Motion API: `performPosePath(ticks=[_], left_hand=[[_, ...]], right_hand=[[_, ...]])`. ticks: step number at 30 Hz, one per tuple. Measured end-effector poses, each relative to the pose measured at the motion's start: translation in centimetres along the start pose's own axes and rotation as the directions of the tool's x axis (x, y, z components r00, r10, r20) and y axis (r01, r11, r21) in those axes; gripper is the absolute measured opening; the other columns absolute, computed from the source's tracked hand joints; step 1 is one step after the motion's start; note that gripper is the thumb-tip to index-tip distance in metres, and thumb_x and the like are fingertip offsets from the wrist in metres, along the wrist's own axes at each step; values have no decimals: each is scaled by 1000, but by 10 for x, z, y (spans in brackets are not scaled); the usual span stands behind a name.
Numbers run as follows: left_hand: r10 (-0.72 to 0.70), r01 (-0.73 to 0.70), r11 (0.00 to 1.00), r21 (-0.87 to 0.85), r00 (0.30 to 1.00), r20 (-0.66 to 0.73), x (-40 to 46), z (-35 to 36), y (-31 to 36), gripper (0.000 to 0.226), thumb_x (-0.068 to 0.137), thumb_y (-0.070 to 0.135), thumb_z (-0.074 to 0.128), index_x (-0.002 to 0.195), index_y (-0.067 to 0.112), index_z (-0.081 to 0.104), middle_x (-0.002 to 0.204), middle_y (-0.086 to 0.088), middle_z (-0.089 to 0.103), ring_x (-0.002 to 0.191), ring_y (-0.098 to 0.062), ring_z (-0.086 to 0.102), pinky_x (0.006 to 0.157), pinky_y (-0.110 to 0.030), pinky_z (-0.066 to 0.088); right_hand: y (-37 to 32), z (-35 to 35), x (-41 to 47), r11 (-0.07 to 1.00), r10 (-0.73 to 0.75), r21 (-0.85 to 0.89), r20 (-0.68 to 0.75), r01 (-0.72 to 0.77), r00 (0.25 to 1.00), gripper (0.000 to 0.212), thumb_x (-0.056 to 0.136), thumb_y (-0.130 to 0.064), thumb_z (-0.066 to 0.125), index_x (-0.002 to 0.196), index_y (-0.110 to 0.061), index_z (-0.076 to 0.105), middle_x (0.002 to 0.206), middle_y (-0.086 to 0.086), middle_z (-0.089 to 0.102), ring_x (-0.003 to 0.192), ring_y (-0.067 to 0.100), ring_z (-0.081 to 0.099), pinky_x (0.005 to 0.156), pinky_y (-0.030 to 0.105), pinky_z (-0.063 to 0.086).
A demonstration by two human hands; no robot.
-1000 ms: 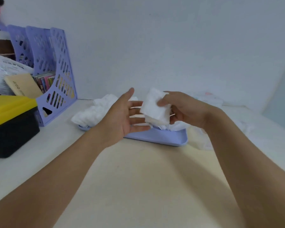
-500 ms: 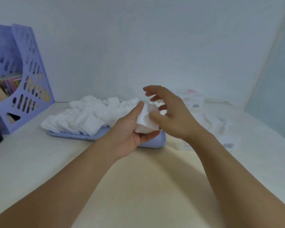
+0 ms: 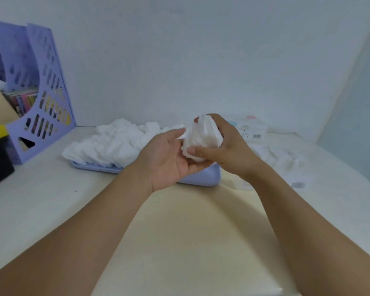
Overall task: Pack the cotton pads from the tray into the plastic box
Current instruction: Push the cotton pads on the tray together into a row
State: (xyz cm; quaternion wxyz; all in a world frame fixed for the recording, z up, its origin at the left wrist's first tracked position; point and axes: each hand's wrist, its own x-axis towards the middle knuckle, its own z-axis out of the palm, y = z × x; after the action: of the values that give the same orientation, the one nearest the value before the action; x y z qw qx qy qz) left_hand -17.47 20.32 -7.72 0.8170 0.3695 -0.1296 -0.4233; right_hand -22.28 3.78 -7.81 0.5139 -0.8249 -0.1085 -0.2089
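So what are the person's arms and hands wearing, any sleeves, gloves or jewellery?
Nothing visible. The left hand and right hand are bare, with no gloves, rings or watch in view. Both forearms are uncovered down to the frame edge, with no sleeve showing.

white table (image 3: 51,210), lilac tray (image 3: 201,180), file rack (image 3: 49,116)

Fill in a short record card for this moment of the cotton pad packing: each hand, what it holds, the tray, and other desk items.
right hand: grips a stack of cotton pads above the tray
left hand: open, palm up, fingers touching the stack from below
tray: lilac, heaped with loose pads
plastic box: cannot tell which item it is
other items: lilac file rack at left; more pads on the desk at right
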Motion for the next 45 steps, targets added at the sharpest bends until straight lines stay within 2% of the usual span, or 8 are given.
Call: performPosePath(ticks=[9, 13, 17, 21, 24, 30, 38, 45], left_hand=[[22, -24, 996, 89, 999, 24, 5, -1, -8, 38, 104, 31, 45, 133, 9, 58, 123, -11, 70, 104, -22, 71, 86, -36, 58], [14, -17, 986, 166, 1000, 19, 5, -2, -10, 45, 104, 37, 43, 142, 15, 54, 131, -7, 65, 112, -19, 64, 98, -30, 43], [51, -44, 982, 186, 998, -33, 7, 0, -10, 42, 104, 42, 43, 132, 15, 60, 119, -6, 71, 95, -17, 72, 79, -32, 59], [145, -129, 964, 233, 988, -51, 6, -3, -8, 36, 106, 36, 43, 123, 11, 62, 120, -11, 73, 104, -22, 72, 90, -41, 60], [215, -185, 942, 280, 973, -79, 6, -1, -9, 32, 106, 39, 42, 109, 13, 61, 103, -9, 77, 89, -20, 75, 82, -39, 62], [242, -188, 942, 280, 955, -173, 15, 0, -13, 58, 103, 55, 37, 141, 13, 49, 129, -14, 68, 110, -25, 70, 74, -39, 61], [292, -247, 926, 286, 948, -126, 13, -3, -11, 53, 104, 54, 32, 143, 22, 45, 130, -8, 68, 111, -27, 70, 81, -46, 61], [302, -255, 925, 283, 944, -134, 15, -5, -11, 66, 101, 65, 19, 144, 26, 49, 133, -3, 67, 118, -23, 67, 88, -41, 60]], right_hand=[[6, -2, 1, 998, 3, -70, 106, 5, 994, 71, 66, -11, 94, 125, -16, 53, 106, -12, 63, 100, 5, 65, 78, 21, 54], [7, -4, 1, 988, -15, -148, 118, 33, 993, 75, 56, -8, 98, 114, -17, 51, 104, -3, 63, 96, 11, 64, 74, 26, 56], [7, -2, 2, 983, -62, -171, 56, 70, 997, 68, 57, -15, 97, 105, -19, 49, 94, -7, 57, 84, 8, 58, 67, 24, 49], [8, -5, 4, 990, -82, -118, -20, 79, 996, 68, 56, -18, 95, 107, -17, 51, 105, 8, 60, 96, 22, 63, 76, 39, 55], [8, -6, 4, 992, -81, -102, -30, 77, 996, 68, 62, -9, 95, 116, -18, 55, 109, 0, 62, 102, 15, 63, 81, 33, 56], [7, -4, 2, 995, -63, -77, 34, 66, 997, 66, 66, -4, 92, 121, -15, 58, 94, -26, 65, 91, -1, 65, 72, 14, 50], [8, -8, 3, 999, -35, 8, 70, 35, 997, 62, 72, -2, 88, 124, -18, 59, 114, -3, 70, 106, 15, 69, 84, 36, 60], [8, -1, 2, 999, -42, 1, 104, 42, 994, 68, 67, -4, 92, 125, -15, 60, 116, -2, 70, 109, 12, 67, 89, 28, 56]])
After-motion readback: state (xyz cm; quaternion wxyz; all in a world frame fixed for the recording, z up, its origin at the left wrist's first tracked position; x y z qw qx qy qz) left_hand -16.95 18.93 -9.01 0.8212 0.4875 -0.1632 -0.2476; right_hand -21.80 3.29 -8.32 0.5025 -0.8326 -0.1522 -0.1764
